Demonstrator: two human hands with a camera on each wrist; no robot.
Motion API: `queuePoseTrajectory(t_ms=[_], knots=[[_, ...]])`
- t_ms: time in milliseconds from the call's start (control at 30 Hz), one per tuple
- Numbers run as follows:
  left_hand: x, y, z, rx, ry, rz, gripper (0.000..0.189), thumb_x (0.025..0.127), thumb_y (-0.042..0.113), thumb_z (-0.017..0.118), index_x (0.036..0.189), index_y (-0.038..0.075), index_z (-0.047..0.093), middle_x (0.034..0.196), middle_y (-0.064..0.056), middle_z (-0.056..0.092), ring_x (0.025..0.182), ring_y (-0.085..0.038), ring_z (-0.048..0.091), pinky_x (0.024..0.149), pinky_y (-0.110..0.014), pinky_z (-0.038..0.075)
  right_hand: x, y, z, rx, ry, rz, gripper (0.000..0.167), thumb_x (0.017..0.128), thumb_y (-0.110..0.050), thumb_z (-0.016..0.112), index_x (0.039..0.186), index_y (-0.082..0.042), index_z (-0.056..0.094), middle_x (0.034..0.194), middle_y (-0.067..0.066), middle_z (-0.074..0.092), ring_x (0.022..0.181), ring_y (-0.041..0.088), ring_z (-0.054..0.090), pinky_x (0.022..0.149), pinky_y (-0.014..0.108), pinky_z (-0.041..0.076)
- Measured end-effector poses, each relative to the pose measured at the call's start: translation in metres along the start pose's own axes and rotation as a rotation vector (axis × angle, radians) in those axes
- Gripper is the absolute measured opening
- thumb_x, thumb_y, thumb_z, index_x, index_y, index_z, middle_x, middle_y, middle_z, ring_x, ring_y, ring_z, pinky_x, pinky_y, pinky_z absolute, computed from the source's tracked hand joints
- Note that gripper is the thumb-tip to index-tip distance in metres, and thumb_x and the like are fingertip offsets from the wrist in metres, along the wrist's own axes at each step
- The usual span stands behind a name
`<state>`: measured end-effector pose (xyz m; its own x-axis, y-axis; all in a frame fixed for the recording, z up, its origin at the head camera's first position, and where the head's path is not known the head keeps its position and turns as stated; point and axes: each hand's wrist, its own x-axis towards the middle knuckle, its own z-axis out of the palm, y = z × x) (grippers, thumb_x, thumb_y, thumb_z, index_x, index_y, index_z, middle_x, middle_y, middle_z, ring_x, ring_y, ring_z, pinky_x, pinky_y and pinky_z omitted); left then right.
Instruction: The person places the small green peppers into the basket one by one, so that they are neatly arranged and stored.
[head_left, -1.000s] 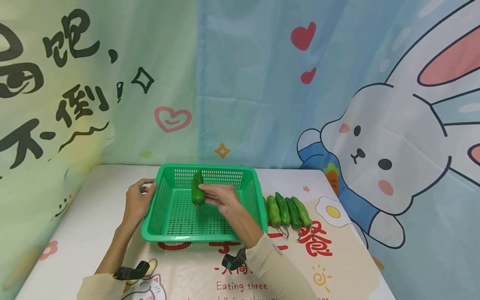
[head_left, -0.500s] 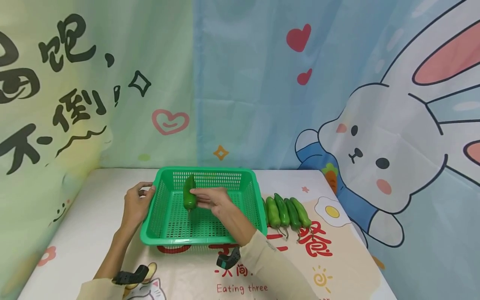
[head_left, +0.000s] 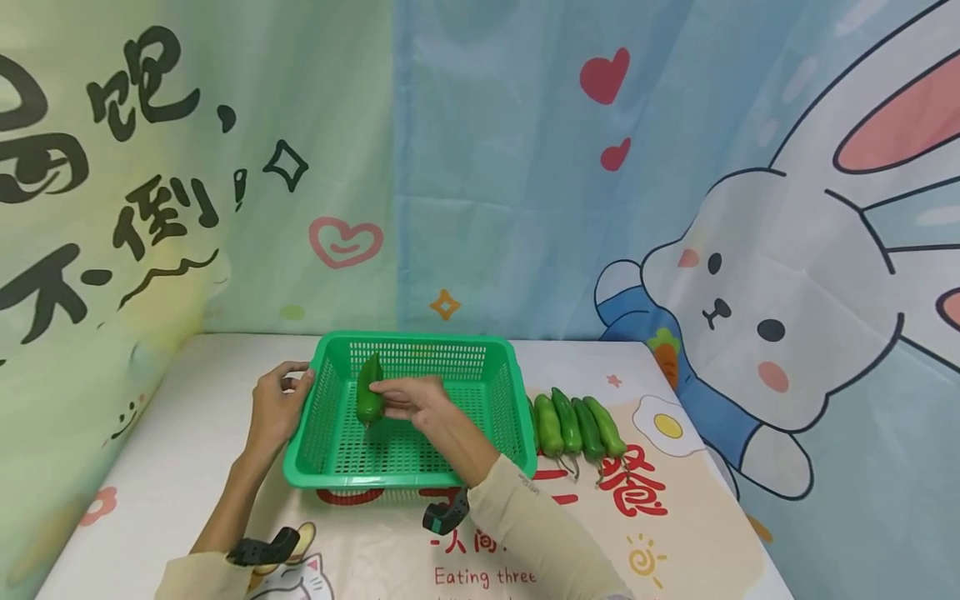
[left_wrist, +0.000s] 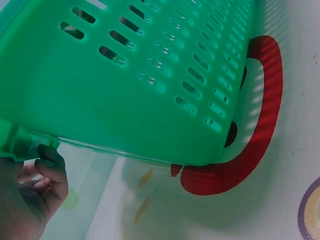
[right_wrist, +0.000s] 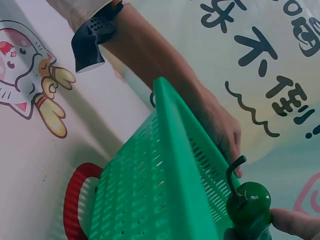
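Note:
My right hand (head_left: 423, 402) pinches a green chili pepper (head_left: 367, 396) between thumb and fingers over the left part of a green plastic basket (head_left: 405, 481). The pepper points away from me, its stem end toward me; the right wrist view shows the curved stem and glossy top of this pepper (right_wrist: 250, 202) above the basket wall. At the basket's left side, my left hand (head_left: 274, 406) holds the rim. In the left wrist view the curled fingers (left_wrist: 54, 172) of that hand are at the rim. The basket's slotted floor shows below the pepper.
Several green chili peppers (head_left: 570, 427) lie in a row on the table just right of the basket, stems toward me. A printed mat (head_left: 697, 533) covers the table (head_left: 161, 417). A patterned curtain (head_left: 487, 183) hangs behind.
My right hand has carried the pepper leftward over the basket and slightly toward me. The left hand stays at the rim, and the peppers on the table have not moved.

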<state>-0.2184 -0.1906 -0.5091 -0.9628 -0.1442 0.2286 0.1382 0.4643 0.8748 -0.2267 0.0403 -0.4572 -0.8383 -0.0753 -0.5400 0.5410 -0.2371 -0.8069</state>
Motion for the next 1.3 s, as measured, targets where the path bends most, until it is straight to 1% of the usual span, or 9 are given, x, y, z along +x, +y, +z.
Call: queuePoseTrajectory(t_ms=[200,367,467,733,800,900,1000,1133,1300], knots=[[0.000,0.000,0.000,0.012,0.003,-0.012,0.036,0.112,0.017,0.061,0.134,-0.010,0.069,0.092,-0.030,0.073,0.057,0.004,0.061,0.054,-0.020,0.052,0.004,0.005,0.004,-0.025,0.037,0.016,0.054,0.090,0.003,0.086,0.140,0.008,0.066,0.126,0.028,0.076,0.119,0.039,0.077,0.100,0.046,0.065],[0.001,0.000,0.000,0.012,0.009,-0.018,0.035,0.112,0.017,0.062,0.134,-0.009,0.070,0.092,-0.030,0.074,0.059,0.003,0.061,0.055,-0.020,0.052,0.009,0.008,0.009,-0.029,0.048,0.018,0.056,0.088,0.004,0.087,0.139,0.008,0.066,0.124,0.028,0.077,0.117,0.039,0.078,0.097,0.046,0.066],[0.001,-0.001,0.000,0.016,0.008,-0.019,0.035,0.112,0.017,0.062,0.134,-0.009,0.070,0.092,-0.030,0.074,0.059,0.002,0.061,0.055,-0.020,0.052,0.011,0.010,0.012,-0.038,0.043,0.027,0.056,0.089,0.004,0.087,0.139,0.008,0.064,0.124,0.028,0.077,0.119,0.039,0.078,0.098,0.046,0.065],[0.003,-0.004,0.001,0.020,0.007,-0.009,0.035,0.113,0.018,0.061,0.134,-0.009,0.069,0.092,-0.030,0.074,0.058,0.004,0.062,0.056,-0.020,0.051,0.016,0.012,0.016,-0.078,0.029,0.044,0.045,0.089,0.003,0.087,0.131,0.006,0.071,0.124,0.027,0.077,0.117,0.038,0.078,0.098,0.045,0.066],[0.003,-0.004,0.000,0.022,0.006,-0.010,0.036,0.113,0.018,0.061,0.135,-0.009,0.069,0.093,-0.031,0.074,0.059,0.003,0.062,0.056,-0.020,0.051,0.018,0.014,0.017,-0.087,0.035,0.046,0.048,0.088,0.003,0.088,0.132,0.006,0.070,0.123,0.027,0.078,0.115,0.037,0.079,0.096,0.045,0.066],[0.002,-0.004,0.000,0.027,0.010,-0.017,0.036,0.113,0.018,0.061,0.135,-0.009,0.069,0.094,-0.031,0.074,0.060,0.001,0.062,0.056,-0.020,0.051,0.021,0.015,0.019,-0.092,0.044,0.053,0.056,0.087,0.004,0.089,0.138,0.007,0.065,0.123,0.027,0.078,0.116,0.037,0.079,0.094,0.044,0.067],[0.002,-0.003,0.000,0.026,0.014,-0.018,0.035,0.112,0.018,0.062,0.135,-0.009,0.070,0.095,-0.031,0.075,0.062,0.000,0.063,0.057,-0.020,0.051,0.023,0.017,0.021,-0.102,0.062,0.056,0.059,0.086,0.003,0.090,0.138,0.007,0.063,0.122,0.027,0.078,0.116,0.037,0.079,0.092,0.042,0.067],[0.003,-0.005,0.001,0.030,0.019,-0.011,0.035,0.112,0.017,0.062,0.134,-0.008,0.070,0.093,-0.030,0.074,0.062,0.000,0.062,0.057,-0.020,0.051,0.025,0.020,0.024,-0.135,0.069,0.055,0.051,0.087,0.001,0.090,0.133,0.007,0.069,0.120,0.026,0.079,0.114,0.036,0.080,0.089,0.041,0.068],[0.003,-0.005,0.000,0.030,0.016,-0.012,0.035,0.112,0.017,0.062,0.134,-0.008,0.070,0.092,-0.030,0.074,0.060,-0.001,0.063,0.056,-0.020,0.051,0.025,0.023,0.027,-0.167,0.067,0.052,0.045,0.087,0.001,0.090,0.128,0.007,0.072,0.119,0.025,0.080,0.112,0.036,0.080,0.090,0.041,0.068]])
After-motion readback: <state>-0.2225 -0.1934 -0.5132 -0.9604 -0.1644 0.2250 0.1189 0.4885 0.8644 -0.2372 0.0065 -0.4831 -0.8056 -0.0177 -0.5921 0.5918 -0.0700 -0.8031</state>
